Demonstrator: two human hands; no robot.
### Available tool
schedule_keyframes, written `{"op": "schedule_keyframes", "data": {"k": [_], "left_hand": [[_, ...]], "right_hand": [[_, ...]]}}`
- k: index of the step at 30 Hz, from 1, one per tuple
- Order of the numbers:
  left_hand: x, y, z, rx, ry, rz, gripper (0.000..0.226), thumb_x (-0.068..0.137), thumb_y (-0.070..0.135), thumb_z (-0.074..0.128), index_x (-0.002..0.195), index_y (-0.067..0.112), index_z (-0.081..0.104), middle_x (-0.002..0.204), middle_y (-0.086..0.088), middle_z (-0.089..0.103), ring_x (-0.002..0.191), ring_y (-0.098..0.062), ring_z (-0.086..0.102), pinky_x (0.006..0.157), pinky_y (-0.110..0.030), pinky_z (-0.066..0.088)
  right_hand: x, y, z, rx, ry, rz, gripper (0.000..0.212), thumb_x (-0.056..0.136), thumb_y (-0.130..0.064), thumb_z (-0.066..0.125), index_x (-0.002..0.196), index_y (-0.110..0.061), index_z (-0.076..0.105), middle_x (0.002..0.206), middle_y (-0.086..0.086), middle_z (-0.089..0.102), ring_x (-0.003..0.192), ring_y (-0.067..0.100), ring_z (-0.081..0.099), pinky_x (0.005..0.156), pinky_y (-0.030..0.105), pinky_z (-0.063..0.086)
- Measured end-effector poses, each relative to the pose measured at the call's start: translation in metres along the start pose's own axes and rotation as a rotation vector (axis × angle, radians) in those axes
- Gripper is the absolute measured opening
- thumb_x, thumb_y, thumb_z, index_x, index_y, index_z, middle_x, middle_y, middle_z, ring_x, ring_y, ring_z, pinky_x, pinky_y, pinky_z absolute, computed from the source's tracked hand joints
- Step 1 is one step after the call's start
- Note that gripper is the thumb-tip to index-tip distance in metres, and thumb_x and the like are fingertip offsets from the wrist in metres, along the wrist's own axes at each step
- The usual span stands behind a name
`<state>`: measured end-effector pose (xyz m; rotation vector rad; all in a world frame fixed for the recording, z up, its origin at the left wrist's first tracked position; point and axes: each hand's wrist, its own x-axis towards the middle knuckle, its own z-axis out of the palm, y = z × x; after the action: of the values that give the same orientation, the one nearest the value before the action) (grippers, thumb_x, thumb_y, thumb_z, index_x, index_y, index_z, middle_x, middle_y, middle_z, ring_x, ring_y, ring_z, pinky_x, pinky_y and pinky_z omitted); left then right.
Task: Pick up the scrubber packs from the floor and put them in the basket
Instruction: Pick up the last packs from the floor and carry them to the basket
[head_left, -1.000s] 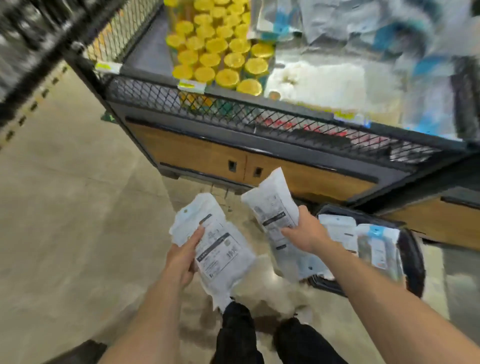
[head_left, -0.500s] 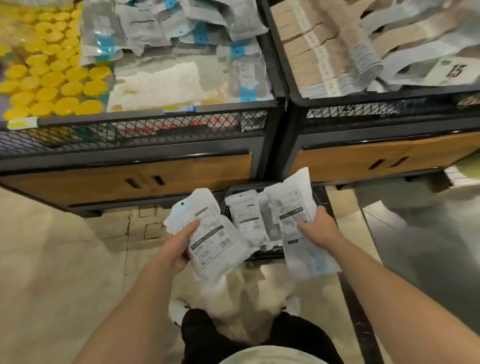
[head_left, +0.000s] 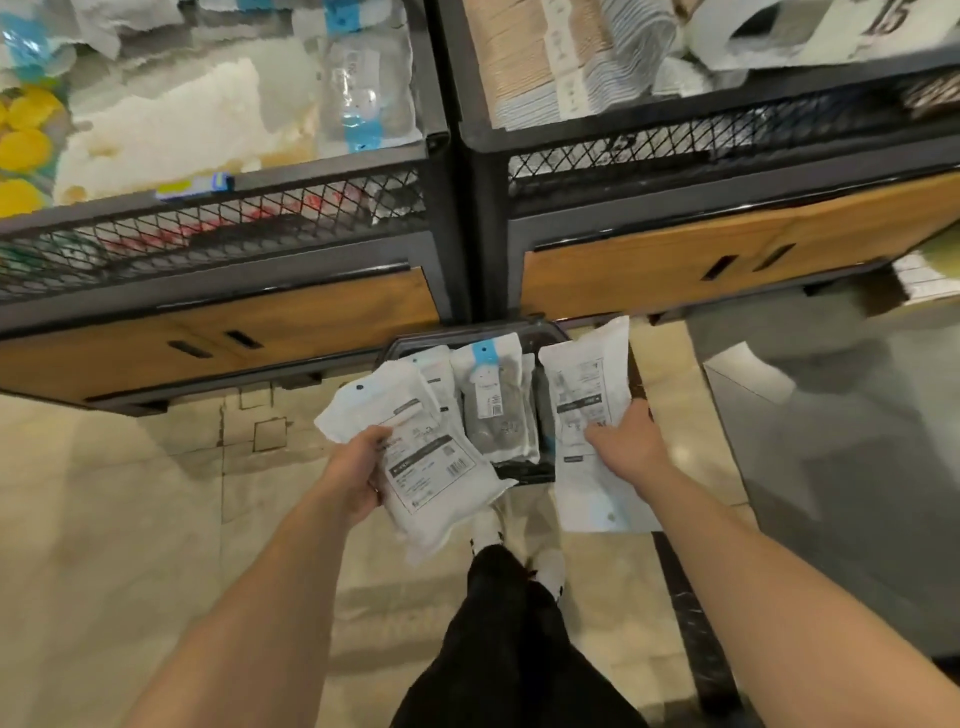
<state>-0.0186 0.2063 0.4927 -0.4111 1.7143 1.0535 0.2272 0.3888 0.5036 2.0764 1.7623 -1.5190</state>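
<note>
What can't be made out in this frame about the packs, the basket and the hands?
All head view:
Basket: inside hidden by the stored packs and both held packs.
Left hand: fingers hidden under the left pack.
Right hand: its hold behind the right pack hidden.
Pack labels: print too small and blurred.
Shelf bins: blurred, cut off by the top edge.
</note>
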Motion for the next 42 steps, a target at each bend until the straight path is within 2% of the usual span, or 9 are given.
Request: {"op": "schedule_keyframes", "data": {"k": [4,7,11,20,26,29,34,38,42], "left_hand": [[0.056,-0.005,0.011,0.024,-0.002,-0.055,0.047,0.058,0.03,0.069,0.101,0.014,0.058,0.098,-0.007,0.06,0.073,-0.024,0.052,0.071,-0.043,0.04],[0.071,-0.002,0.032,0.023,0.027,-0.028,0.027,0.082,0.023,0.062,0.104,0.008,0.056,0.083,-0.013,0.065,0.054,-0.018,0.06,0.062,-0.032,0.05],[0.103,-0.002,0.051,0.018,-0.01,-0.03,0.044,0.084,0.016,0.064,0.125,0.013,0.049,0.115,-0.016,0.068,0.099,-0.034,0.069,0.086,-0.054,0.056],[0.21,-0.012,0.093,0.08,-0.059,0.025,0.047,0.089,0.012,0.066,0.126,0.019,0.039,0.127,-0.007,0.06,0.114,-0.032,0.06,0.098,-0.055,0.048],[0.251,-0.017,0.126,0.179,0.098,0.163,0.087,0.091,0.029,0.067,0.154,0.034,0.007,0.155,-0.007,0.035,0.14,-0.031,0.038,0.114,-0.048,0.032],[0.258,-0.026,0.137,0.19,0.109,0.301,0.092,0.091,0.017,0.068,0.155,0.033,0.003,0.155,-0.005,0.034,0.143,-0.027,0.035,0.115,-0.048,0.031],[0.259,-0.056,0.132,0.933,0.14,0.467,0.084,0.086,0.059,0.059,0.154,0.038,0.012,0.163,0.005,-0.001,0.151,-0.022,0.005,0.122,-0.042,0.014],[0.254,-0.068,0.133,1.214,0.163,0.65,0.072,0.091,0.067,0.037,0.154,0.041,0.011,0.164,0.005,-0.01,0.151,-0.019,-0.009,0.122,-0.046,0.0],[0.26,-0.07,0.132,1.409,0.045,0.521,0.069,0.093,0.07,0.017,0.152,0.044,-0.009,0.161,0.008,-0.026,0.148,-0.017,-0.025,0.122,-0.045,-0.006]], "right_hand": [[0.016,0.012,0.011,-0.174,0.03,0.039,0.051,0.092,-0.017,0.062,0.133,-0.004,0.034,0.14,0.019,0.048,0.126,0.039,0.05,0.102,0.045,0.045],[0.032,0.019,0.02,-0.264,0.052,0.021,0.052,0.094,-0.018,0.059,0.136,-0.005,0.031,0.142,0.02,0.045,0.127,0.04,0.049,0.102,0.047,0.046],[0.064,0.019,0.037,-0.287,0.056,0.046,0.043,0.095,-0.014,0.057,0.13,-0.007,0.033,0.136,0.02,0.049,0.123,0.039,0.051,0.096,0.045,0.048],[0.167,0.026,0.112,-0.367,0.108,-0.055,0.055,0.095,-0.016,0.053,0.142,-0.01,0.026,0.135,0.016,0.049,0.118,0.033,0.055,0.093,0.045,0.053],[0.228,0.056,0.15,-0.226,-0.03,-0.045,0.065,0.1,-0.02,0.048,0.153,-0.011,0.012,0.146,0.02,0.041,0.128,0.037,0.048,0.102,0.043,0.042],[0.239,0.067,0.162,-0.27,-0.092,-0.058,0.063,0.101,-0.022,0.046,0.153,-0.012,0.013,0.15,0.017,0.038,0.128,0.036,0.049,0.101,0.04,0.042],[0.247,0.067,0.154,-0.373,-0.069,-0.025,0.074,0.1,-0.031,0.045,0.156,-0.016,-0.002,0.156,0.014,0.026,0.131,0.034,0.046,0.101,0.042,0.043],[0.248,0.072,0.143,-0.512,0.001,-0.151,0.075,0.099,-0.029,0.047,0.155,-0.03,-0.003,0.163,0.001,0.002,0.149,0.027,0.015,0.116,0.041,0.027],[0.258,0.092,0.148,-0.704,-0.186,-0.054,0.072,0.097,-0.028,0.048,0.155,-0.033,0.005,0.163,-0.001,-0.016,0.151,0.026,0.009,0.118,0.043,0.025]]}}
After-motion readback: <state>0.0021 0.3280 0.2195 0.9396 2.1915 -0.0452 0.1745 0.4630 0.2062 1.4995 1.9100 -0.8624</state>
